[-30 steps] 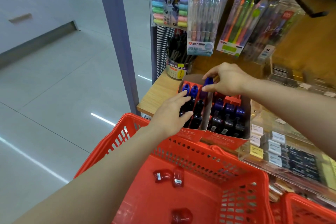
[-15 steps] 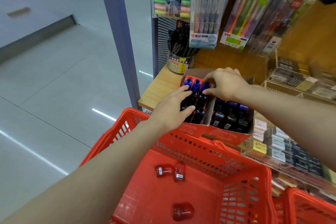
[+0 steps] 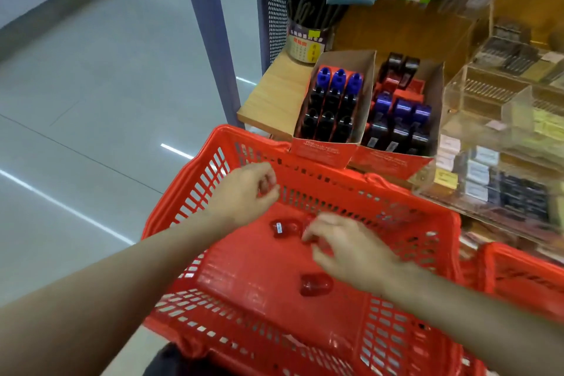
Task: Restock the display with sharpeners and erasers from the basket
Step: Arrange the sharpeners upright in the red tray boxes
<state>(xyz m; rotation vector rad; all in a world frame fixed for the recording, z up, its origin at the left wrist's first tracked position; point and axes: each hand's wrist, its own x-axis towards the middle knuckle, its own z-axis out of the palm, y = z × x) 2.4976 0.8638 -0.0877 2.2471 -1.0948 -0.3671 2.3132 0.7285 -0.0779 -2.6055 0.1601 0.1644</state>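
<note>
Both hands are now sitting over the red basket (image 3: 427, 223), where half a second ago both were up at the left display box (image 3: 332, 107). That box is now uncovered: three blue-topped sharpeners (image 3: 338, 80) are lining its far row, with dark ones filling the rows nearer the front.

Left hand (image 3: 244, 195) is hovering at the basket's 11 o'clock corner, fingers loosely curled. Something reddish is showing under the fingers, but it is too blurred to tell whether it is a held piece or the basket wall.

Right hand (image 3: 351, 244) is reaching down at the basket's centre, thumb and fingertips closing on a red sharpener (image 3: 308, 239) that is mostly hidden beneath them. A labelled red sharpener (image 3: 282, 228) is lying just beside it at 9 o'clock on the basket floor. A third red sharpener (image 3: 316, 284) is lying apart at 6 o'clock of the right hand.

The right display box (image 3: 403, 119) is standing against the left one on the wooden shelf (image 3: 268, 98), holding purple, red and dark sharpeners. Clear trays of erasers (image 3: 476, 174) are sitting at 3 o'clock of the boxes. A pen cup (image 3: 306, 43) is standing at 12 o'clock of the left box.
</note>
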